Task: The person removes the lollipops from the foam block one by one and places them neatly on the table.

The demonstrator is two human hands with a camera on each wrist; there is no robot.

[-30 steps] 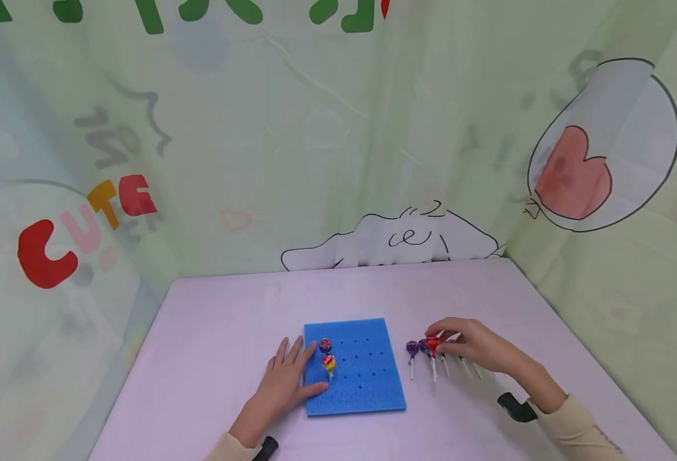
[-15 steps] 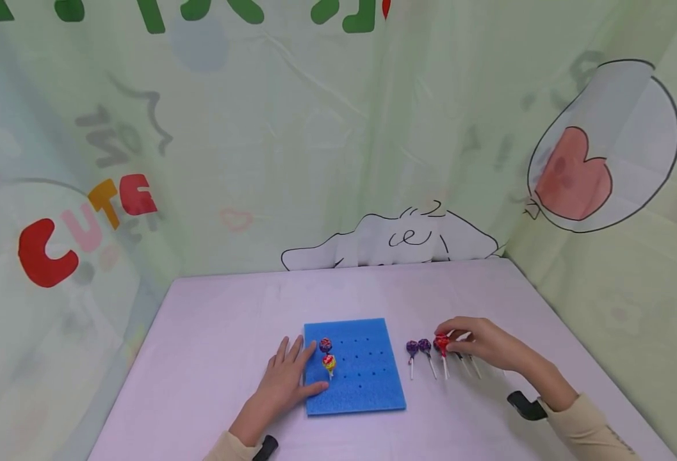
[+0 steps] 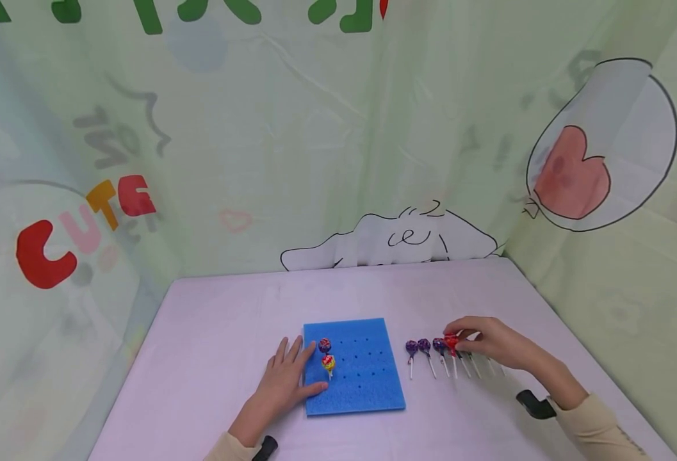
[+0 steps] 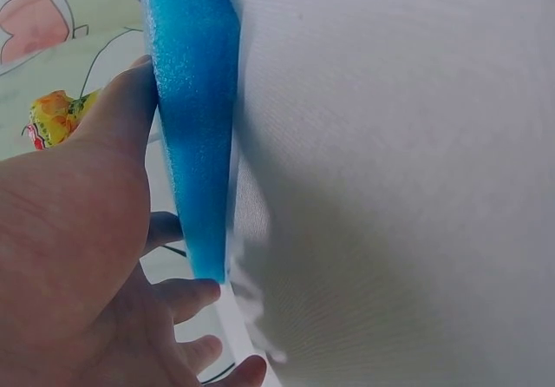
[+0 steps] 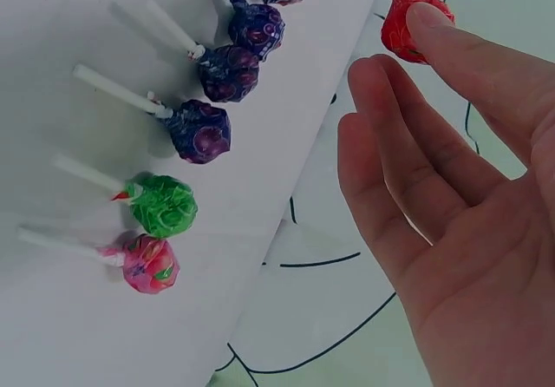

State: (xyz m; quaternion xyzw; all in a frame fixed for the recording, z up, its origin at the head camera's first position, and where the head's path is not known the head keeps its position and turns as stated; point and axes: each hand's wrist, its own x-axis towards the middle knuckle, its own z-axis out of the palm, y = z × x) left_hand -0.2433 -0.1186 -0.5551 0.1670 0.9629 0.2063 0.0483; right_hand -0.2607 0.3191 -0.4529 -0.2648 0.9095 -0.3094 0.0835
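In the head view, my left hand (image 3: 280, 384) rests at the left edge of a blue foam board (image 3: 367, 400) dotted with small holes, fingers spread and thumb over its top. Two lollipops stand in the board near that hand, a dark one (image 3: 325, 346) and a yellow-red one (image 3: 328, 363). To the board's right, my right hand (image 3: 490, 339) pinches a red lollipop (image 5: 403, 31) by its wrapped head, stick pointing down, held over a row of lollipops lying on the table. In the right wrist view that row shows several purple lollipops (image 5: 201, 132), a green one (image 5: 165, 205) and a pink one (image 5: 152, 264).
The table (image 3: 228, 320) has a pale lilac cover. Behind it and at both sides hang light green printed curtains (image 3: 315, 160). Dark wrist straps (image 3: 535, 404) show at both cuffs.
My right hand has moved right along the row with the red lollipop, uncovering more purple lollipops on its left. The left hand and the foam board stay put.
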